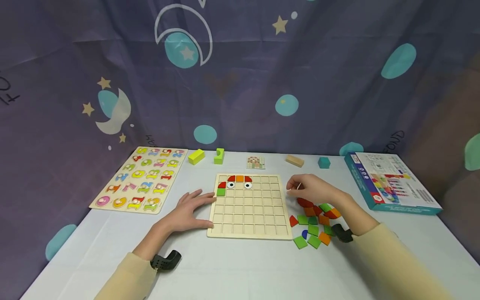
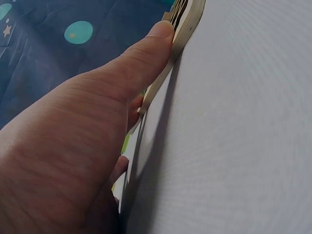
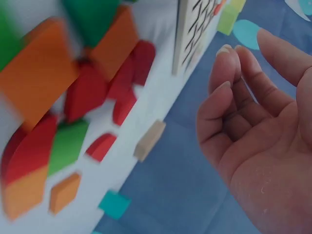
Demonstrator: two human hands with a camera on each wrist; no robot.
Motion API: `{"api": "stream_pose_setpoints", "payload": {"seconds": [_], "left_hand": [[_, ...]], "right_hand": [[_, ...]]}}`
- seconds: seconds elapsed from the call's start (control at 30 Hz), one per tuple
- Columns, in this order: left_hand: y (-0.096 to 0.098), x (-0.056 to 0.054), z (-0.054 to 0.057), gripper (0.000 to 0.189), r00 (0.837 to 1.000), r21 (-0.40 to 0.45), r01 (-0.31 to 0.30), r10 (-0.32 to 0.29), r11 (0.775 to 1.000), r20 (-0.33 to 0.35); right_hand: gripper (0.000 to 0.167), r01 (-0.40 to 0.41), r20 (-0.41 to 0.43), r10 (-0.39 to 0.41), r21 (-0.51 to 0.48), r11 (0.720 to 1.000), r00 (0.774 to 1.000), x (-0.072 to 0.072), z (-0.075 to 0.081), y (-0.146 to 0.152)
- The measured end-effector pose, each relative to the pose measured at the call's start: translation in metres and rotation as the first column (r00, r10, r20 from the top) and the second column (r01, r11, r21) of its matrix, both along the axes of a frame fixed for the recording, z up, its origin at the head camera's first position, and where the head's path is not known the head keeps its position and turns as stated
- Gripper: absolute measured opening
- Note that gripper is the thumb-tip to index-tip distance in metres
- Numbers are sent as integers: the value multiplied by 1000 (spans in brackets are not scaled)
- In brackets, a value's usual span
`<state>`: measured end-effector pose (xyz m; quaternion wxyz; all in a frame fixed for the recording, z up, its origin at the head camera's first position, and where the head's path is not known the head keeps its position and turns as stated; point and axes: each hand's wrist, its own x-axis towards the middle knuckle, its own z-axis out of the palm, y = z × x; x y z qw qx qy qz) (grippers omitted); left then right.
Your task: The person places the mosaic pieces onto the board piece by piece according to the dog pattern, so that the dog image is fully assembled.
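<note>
A wooden grid board point(image 1: 249, 210) lies flat on the white table. Along its upper left cells sit red rounded tiles, an orange square point(image 1: 239, 178), two eye tiles point(image 1: 231, 185) and a green square point(image 1: 221, 192). My left hand point(image 1: 186, 213) rests against the board's left edge, thumb and fingers spread; the left wrist view shows the thumb point(image 2: 146, 58) on the rim. Just off the board's right edge hovers my right hand point(image 1: 313, 187), its fingers loosely bent with nothing between them in the right wrist view. Below it lies a pile of coloured tiles point(image 1: 313, 230).
At the left lies a number puzzle board point(image 1: 144, 179). Behind the grid board are yellow-green blocks point(image 1: 196, 156), a small picture card point(image 1: 256, 162), a wooden block point(image 1: 294, 161) and a teal cube point(image 1: 324, 162). A flat box point(image 1: 397, 181) is at the right. A patterned cloth point(image 1: 240, 83) hangs behind.
</note>
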<state>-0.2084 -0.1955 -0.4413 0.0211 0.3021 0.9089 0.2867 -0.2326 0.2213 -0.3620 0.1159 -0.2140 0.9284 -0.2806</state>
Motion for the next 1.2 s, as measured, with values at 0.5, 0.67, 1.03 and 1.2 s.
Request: {"api": "stream_pose_setpoints", "payload": {"seconds": [0.5,0.67,1.03,1.2], "left_hand": [[1,0,-1,76,1000,4,0,0,1000,2],[1,-1,-1,77,1000,-1,0,0,1000,1],[1,-1,-1,78,1000,1,5,-5,1000,-5],[1,-1,-1,78,1000,-1,-3,3,1000,2]], "right_hand": [[16,-8,57,8,-7,1000,998,23,-12,30],[16,-19,79,22,-29,999,997,27,-18,30],[17,-20,77,22,-34,999,997,33,-16,38],[17,-14,93,18,-37,999,995,34,-17,44]]}}
